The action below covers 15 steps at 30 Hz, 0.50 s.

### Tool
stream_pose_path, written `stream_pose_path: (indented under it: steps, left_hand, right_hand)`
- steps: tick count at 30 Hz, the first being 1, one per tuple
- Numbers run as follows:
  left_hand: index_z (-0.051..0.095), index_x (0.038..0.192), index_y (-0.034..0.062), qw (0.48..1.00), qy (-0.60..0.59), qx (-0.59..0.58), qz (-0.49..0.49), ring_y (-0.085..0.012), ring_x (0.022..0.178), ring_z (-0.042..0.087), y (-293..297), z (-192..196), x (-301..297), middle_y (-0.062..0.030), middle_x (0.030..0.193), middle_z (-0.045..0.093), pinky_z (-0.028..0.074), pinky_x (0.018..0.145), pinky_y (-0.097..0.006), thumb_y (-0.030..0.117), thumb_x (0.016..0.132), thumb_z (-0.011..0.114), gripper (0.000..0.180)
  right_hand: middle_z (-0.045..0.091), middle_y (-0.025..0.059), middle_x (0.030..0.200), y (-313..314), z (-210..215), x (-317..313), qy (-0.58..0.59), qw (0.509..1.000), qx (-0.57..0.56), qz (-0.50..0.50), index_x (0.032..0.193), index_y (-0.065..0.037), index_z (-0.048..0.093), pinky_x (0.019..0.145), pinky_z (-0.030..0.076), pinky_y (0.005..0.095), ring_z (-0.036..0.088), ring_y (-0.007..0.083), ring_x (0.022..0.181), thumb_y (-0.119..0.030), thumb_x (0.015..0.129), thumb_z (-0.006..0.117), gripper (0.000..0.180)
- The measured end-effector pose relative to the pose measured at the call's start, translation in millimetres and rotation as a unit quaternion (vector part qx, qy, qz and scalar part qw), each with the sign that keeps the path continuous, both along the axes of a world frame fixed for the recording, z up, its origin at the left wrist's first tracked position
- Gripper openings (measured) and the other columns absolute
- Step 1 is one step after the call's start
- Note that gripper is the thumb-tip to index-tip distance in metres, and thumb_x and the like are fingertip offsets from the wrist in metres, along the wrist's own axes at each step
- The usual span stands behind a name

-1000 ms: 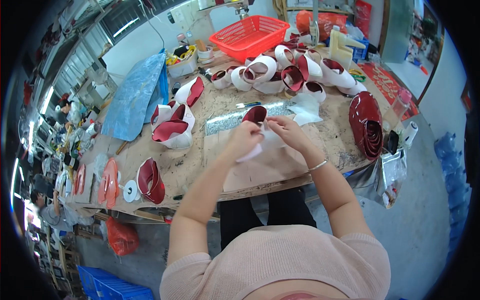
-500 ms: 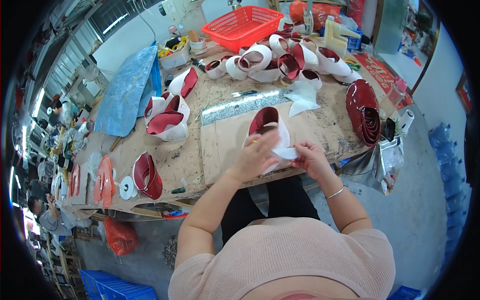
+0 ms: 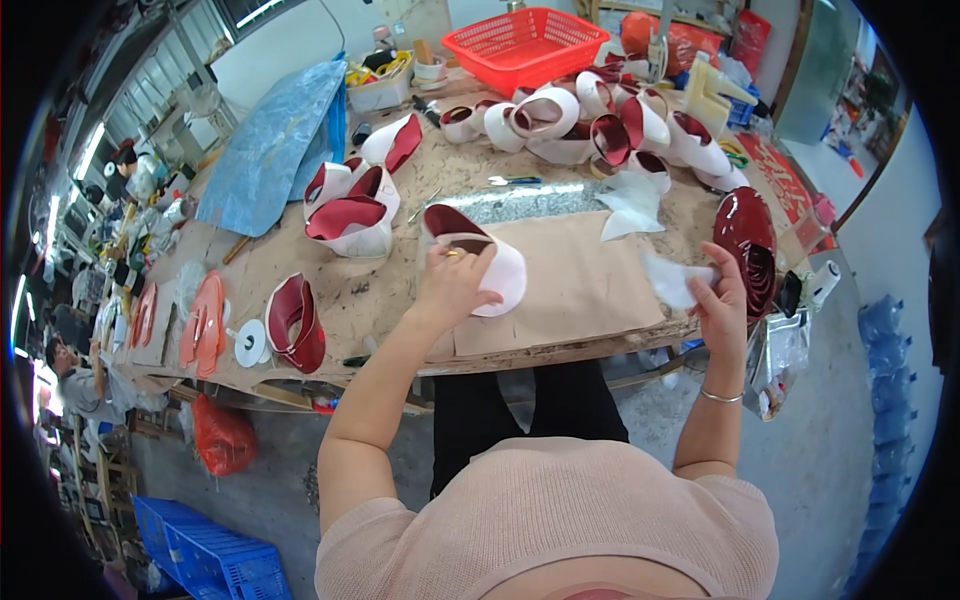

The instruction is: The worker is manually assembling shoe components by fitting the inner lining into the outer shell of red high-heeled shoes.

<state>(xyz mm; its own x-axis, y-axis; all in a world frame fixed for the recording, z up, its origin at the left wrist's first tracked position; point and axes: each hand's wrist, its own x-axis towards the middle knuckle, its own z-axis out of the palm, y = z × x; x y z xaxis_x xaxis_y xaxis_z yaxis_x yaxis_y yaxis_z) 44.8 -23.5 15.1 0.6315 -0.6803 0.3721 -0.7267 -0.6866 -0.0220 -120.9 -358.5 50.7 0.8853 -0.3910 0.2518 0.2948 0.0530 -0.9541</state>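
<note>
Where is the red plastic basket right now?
In the head view, the red plastic basket sits at the table's far edge, slightly right of centre, just behind the cluster of curled red-and-white pieces.

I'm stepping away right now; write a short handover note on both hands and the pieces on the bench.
Left hand: gripping the red-lined white curved piece on the brown paper sheet.
Right hand: holding a thin white sheet at the bench's right edge, beside the dark red stack.
More curved pieces: a cluster by the red basket, several on the left.
Done: white sheet is off the held piece.
Left: cannot tell from this view.
</note>
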Motion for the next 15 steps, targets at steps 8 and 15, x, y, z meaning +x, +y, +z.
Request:
stream_pose_path:
  steps: [8, 15]
  left_hand:
    - [0.038, 0.141, 0.0088, 0.979, 0.025, -0.16, -0.126, -0.0346, 0.133, 0.035, -1.3, -7.5, -2.6, -0.012, 0.132, 0.047, 0.03, 0.108, -0.041, 0.026, 0.078, 0.071, 0.074]
    - [0.045, 0.133, 0.0017, 0.53, 0.552, -0.632, -0.12, -0.018, 0.106, 0.056, 2.4, -26.7, -55.8, -0.0135, 0.118, 0.055, 0.047, 0.09, -0.035, 0.011, 0.09, 0.061, 0.047]
  right_hand:
    - [0.058, 0.0002, 0.088, 87.4, -39.4, 43.4, 0.084, 0.963, -0.022, 0.256, 0.124, -0.002, 0.054, 0.067, 0.052, 0.0211, 0.059, 0.0067, 0.075, -0.003, 0.083, 0.067, 0.043]
    - [0.059, 0.0003, 0.089, 115.8, -43.4, 85.5, 0.035, 0.966, -0.044, 0.253, 0.119, -0.003, 0.057, 0.066, 0.047, 0.0188, 0.056, 0.0041, 0.076, -0.006, 0.084, 0.069, 0.037]
